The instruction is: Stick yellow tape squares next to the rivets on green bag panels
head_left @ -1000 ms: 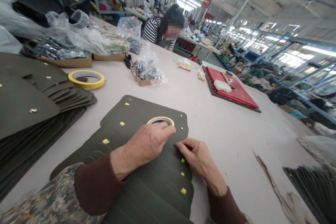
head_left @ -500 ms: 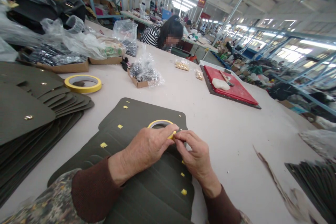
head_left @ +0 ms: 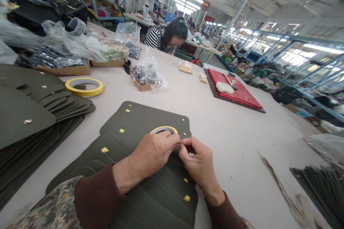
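Observation:
My left hand (head_left: 154, 152) is closed round the near side of a roll of yellow tape (head_left: 164, 128), whose far rim shows above the knuckles. Against its fingertips, the thumb and forefinger of my right hand (head_left: 200, 159) are pinched together. Whatever is between those right fingertips is too small to make out. Both hands are over a stack of dark green flat pieces (head_left: 150, 114), overlapped like steps. Small yellow tape bits (head_left: 104, 149) dot the left edge, and another tape bit (head_left: 187, 198) is on the right edge. Two small metal studs mark the top piece's right corner.
Another yellow tape roll (head_left: 84, 86) lies at left, beside stacked green pieces (head_left: 27, 114). Beyond are a small carton of bagged parts (head_left: 147, 75), bags of gold-coloured bits (head_left: 185, 67) and a red board (head_left: 236, 89). A person in stripes (head_left: 166, 35) leans at the far edge.
Both hands have shifted slightly down, and my left fingers have curled in over the tape roll. The yellow seen between the fingertips is now hidden.

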